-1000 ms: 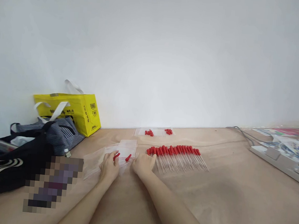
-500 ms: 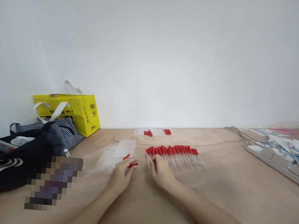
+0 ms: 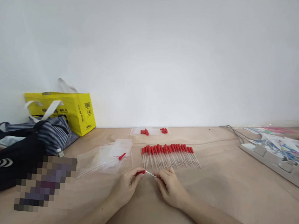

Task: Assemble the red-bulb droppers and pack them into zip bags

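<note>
My left hand (image 3: 128, 183) pinches a red rubber dropper bulb (image 3: 140, 172) between thumb and fingers. Closed on a thin clear pipette tube (image 3: 150, 174) is my right hand (image 3: 171, 188); the tube's left end meets the mouth of the bulb, and I cannot tell how far in it sits. Just beyond both hands lies a row of several assembled droppers (image 3: 171, 150), red bulbs facing the wall. A loose red bulb (image 3: 122, 156) rests on clear zip bags (image 3: 102, 158), with a bare tube (image 3: 132, 159) beside them.
Against the wall lies a clear bag (image 3: 154, 131) with red bulbs and tubes. A yellow bag (image 3: 84, 114), a striped pouch (image 3: 59, 135) and a black bag (image 3: 6, 168) stand left, near a blurred-out item (image 3: 50, 183). At right is a white power strip (image 3: 268, 162) with cables.
My right hand has left the row's left end and come nearer me, now with a tube. My left hand has moved right with its bulb, so tube and bulb meet. The view has shifted slightly.
</note>
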Demonstrator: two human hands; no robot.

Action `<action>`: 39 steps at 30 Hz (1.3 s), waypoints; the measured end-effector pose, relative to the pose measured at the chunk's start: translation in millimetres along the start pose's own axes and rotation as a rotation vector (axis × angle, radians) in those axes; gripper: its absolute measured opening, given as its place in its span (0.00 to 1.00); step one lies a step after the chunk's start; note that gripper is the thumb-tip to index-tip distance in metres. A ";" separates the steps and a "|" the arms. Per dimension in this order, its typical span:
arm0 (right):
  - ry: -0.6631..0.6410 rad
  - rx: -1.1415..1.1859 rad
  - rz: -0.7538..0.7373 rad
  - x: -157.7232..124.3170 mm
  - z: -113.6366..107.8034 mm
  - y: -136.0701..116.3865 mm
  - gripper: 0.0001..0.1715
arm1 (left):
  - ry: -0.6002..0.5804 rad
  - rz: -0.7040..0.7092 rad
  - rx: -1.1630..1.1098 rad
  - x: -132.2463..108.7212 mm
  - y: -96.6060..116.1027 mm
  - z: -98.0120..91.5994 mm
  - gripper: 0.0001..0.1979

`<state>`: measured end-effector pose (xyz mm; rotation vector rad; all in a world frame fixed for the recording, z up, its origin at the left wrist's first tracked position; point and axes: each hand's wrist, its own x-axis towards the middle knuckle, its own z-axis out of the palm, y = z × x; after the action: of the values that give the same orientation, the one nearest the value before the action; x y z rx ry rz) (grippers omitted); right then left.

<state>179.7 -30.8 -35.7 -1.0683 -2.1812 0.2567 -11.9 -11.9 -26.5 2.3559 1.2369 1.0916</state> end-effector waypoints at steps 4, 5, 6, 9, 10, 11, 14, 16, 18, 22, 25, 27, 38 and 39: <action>-0.006 -0.026 0.000 -1.3 0.0 -2.8 0.11 | 0.016 -0.002 -0.042 -0.9 7.3 0.8 0.09; -0.010 -0.032 -0.003 -1.7 -0.3 -3.1 0.11 | 0.025 -0.005 -0.047 -1.5 8.3 1.2 0.10; -0.013 -0.038 -0.006 -2.0 -0.7 -3.5 0.10 | 0.036 -0.005 -0.047 -2.2 8.8 1.8 0.10; -0.014 -0.072 -0.018 -1.6 -2.7 -3.4 0.11 | 0.063 0.018 -0.007 -4.6 7.5 3.1 0.10; -0.015 -0.090 -0.024 -1.1 -3.6 -2.8 0.11 | 0.065 0.034 0.017 -5.4 6.7 3.4 0.10; -0.018 -0.110 -0.033 -0.5 -4.8 -1.7 0.11 | 0.061 0.053 0.041 -6.0 6.0 3.6 0.10; -0.036 -0.171 -0.074 1.2 -7.9 2.7 0.11 | 0.019 0.132 0.100 -7.1 5.4 4.0 0.10; -0.041 -0.207 -0.098 1.9 -8.6 5.1 0.10 | -0.015 0.181 0.124 -7.6 5.8 4.6 0.10; -0.029 -0.228 -0.107 2.3 -7.8 5.8 0.10 | -0.034 0.204 0.145 -8.4 6.1 5.7 0.10; -0.004 -0.221 -0.106 2.5 -3.9 1.4 0.10 | -0.055 0.214 0.178 -10.6 6.6 7.1 0.11; -0.013 -0.189 -0.090 2.0 -1.4 -2.7 0.10 | -0.084 0.206 0.198 -11.5 8.5 6.8 0.11; -0.028 -0.176 -0.075 2.0 -0.5 -3.4 0.10 | -0.100 0.202 0.204 -11.1 10.5 6.0 0.10; -0.089 -0.257 -0.107 7.4 -11.9 3.9 0.11 | -0.141 0.149 0.186 2.9 3.5 -5.3 0.10; -0.075 -0.265 -0.082 7.4 -12.7 7.2 0.11 | -0.116 0.131 0.217 4.1 0.8 -7.4 0.10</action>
<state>189.4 -22.1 -25.9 -1.1223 -2.3674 -0.0316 -15.4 -9.9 -19.0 2.6535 1.2299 0.8818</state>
